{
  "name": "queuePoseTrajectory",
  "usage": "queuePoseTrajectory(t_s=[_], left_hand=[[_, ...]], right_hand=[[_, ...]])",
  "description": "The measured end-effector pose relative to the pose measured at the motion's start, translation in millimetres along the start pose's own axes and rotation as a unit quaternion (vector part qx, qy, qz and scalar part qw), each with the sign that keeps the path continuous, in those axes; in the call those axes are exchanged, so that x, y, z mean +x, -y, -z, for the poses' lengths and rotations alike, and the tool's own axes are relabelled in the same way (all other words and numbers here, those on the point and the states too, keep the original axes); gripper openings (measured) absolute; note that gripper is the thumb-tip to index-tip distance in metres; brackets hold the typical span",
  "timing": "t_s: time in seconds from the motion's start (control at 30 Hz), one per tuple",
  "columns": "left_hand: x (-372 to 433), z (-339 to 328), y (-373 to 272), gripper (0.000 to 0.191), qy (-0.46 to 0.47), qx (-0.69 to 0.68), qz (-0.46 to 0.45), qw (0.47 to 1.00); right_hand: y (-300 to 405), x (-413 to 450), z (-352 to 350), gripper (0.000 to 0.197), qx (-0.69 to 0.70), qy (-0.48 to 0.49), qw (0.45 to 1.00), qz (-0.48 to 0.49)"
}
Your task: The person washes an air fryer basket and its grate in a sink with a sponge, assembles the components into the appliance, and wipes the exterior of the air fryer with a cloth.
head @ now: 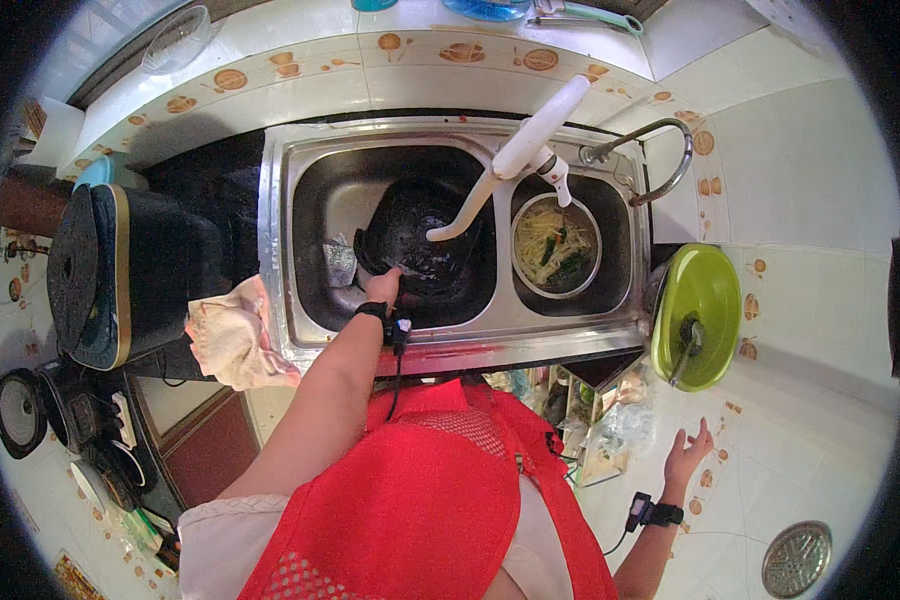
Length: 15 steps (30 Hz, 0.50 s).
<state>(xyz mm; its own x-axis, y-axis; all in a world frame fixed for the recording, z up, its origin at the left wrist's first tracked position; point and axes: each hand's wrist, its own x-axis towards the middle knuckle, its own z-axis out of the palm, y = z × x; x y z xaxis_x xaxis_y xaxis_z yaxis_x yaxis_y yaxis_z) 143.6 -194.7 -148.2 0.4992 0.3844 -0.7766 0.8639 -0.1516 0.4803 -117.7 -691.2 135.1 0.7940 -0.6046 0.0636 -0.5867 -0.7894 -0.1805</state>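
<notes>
My left hand (pixel 382 288) reaches into the left basin of a steel double sink (pixel 321 336), closed around the near edge of a dark pan (pixel 420 217). Its fingertips are partly hidden by the pan's rim. A silvery, crumpled-looking piece (pixel 340 261) lies in the basin left of the pan. Over the pan hangs the spout of a white faucet (pixel 487 184). Well away from the sink, my right hand (pixel 688 454) is held out at the right, fingers spread and nothing in it. The nearest object to it is a lime-green plastic basin (pixel 727 315).
A steel bowl of pale shredded food and greens (pixel 556 244) sits in the right basin. Inside the lime-green basin is a steel scouring ball on a handle (pixel 690 341). A cloth (pixel 232 337) drapes over the counter beside a dark appliance (pixel 150 262). A floor drain (pixel 796 559) is at lower right.
</notes>
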Motion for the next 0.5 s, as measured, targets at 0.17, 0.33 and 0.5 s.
queuePoseTrajectory(t_s=[0.17,0.33,0.5], left_hand=[[41.9,30.5,6.7,0.037,0.119,-0.149,0.04,0.981],[-22.9,64.4,-53.3,0.026,0.163,-0.177,0.019,0.97],[-39.0,58.3,-71.9,0.036,0.072,-0.106,-0.047,0.991]], right_hand=[[-8.9,-24.1,-16.6,0.051,0.038,0.048,0.997,-0.042],[0.4,-46.6,-43.8,0.046,0.118,0.093,0.988,-0.03],[26.1,-52.2,-54.7,0.045,0.12,0.127,0.984,-0.009]])
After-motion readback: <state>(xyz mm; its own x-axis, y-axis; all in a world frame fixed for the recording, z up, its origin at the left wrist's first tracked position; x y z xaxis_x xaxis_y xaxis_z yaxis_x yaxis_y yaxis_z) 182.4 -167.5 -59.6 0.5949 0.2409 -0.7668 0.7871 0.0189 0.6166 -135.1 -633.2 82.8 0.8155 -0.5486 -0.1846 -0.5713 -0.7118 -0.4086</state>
